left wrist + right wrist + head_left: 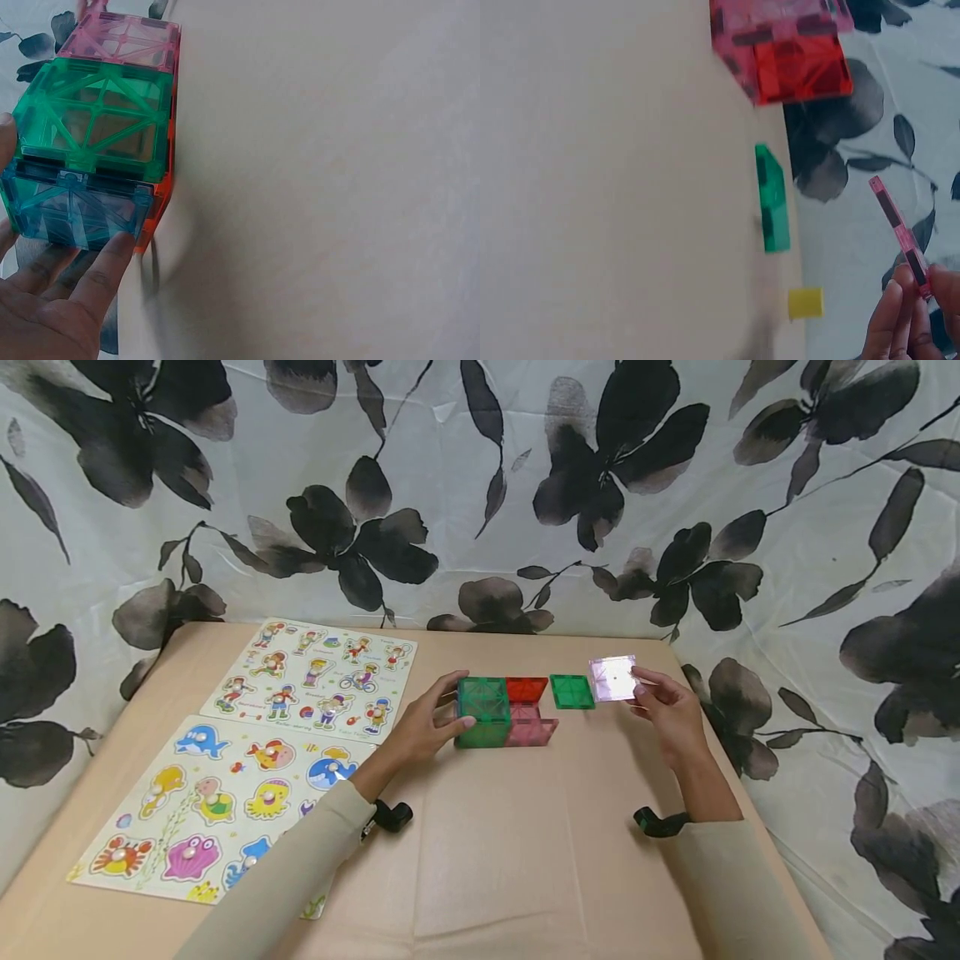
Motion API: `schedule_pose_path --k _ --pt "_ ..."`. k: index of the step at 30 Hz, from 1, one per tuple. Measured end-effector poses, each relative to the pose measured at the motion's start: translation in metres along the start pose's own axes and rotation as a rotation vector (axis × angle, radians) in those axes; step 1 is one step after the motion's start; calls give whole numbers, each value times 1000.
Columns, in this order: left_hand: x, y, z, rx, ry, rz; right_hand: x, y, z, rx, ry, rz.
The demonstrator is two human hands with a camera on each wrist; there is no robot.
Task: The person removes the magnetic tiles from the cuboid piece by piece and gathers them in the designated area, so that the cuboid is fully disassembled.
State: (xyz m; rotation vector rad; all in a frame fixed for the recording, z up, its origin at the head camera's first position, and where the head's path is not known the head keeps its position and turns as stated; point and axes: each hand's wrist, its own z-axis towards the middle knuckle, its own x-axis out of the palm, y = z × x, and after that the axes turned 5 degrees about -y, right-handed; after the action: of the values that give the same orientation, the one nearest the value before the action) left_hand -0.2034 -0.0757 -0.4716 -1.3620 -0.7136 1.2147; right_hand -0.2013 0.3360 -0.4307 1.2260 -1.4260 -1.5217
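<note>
My left hand [429, 725] grips the left end of a box built of see-through magnetic tiles, thumb in front and fingers behind. Green tiles [483, 700] form that end; pink tiles [531, 732] and a red tile [527, 688] extend to the right. In the left wrist view the fingers lie against a blue tile [79, 210] on the end face. My right hand [667, 710] pinches a pink tile [611, 678] by its right edge, raised above the table. Between box and pink tile is a single green tile [572, 692], apart from the box.
Two picture boards lie at left: one with children [300, 687], one with sea animals [240, 814], partly under my left forearm. A small yellow piece [805, 303] sits at the table edge in the right wrist view. Behind the table [495, 852] hangs a flowered cloth [465, 468].
</note>
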Motion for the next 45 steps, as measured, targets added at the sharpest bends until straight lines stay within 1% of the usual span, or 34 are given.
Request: schedule_pose_path --k 5,10,14,17,22,27,31,34,36,39,42,45 --pt "0 0 0 -3 -1 0 -20 -10 17 107 -32 -25" --pt "0 -2 -1 -10 0 3 -33 -18 28 151 -41 -45" --pt "0 -2 -1 -12 -2 6 -38 -22 35 178 -22 -29" --pt "1 -2 -1 -7 0 3 -39 -26 40 192 -1 -66" --pt "1 -2 -1 -10 5 1 -39 -32 47 198 14 -171" --pt "1 -2 0 -13 -3 1 -38 -36 49 182 20 -240" --pt "1 0 0 -4 -13 1 -34 -31 43 151 8 -368" --pt "1 0 0 -4 -13 10 -34 -26 34 91 -5 -419" --pt "1 -1 -1 -5 -14 12 -34 -22 27 37 -5 -428" --pt "0 -1 -1 -5 -13 14 -31 -15 16 -56 18 -420" --pt "0 -1 -1 -7 -10 11 -22 -4 4 -140 57 -413" --pt "0 -2 -1 -10 -7 7 -8 4 -9 -232 112 -397"
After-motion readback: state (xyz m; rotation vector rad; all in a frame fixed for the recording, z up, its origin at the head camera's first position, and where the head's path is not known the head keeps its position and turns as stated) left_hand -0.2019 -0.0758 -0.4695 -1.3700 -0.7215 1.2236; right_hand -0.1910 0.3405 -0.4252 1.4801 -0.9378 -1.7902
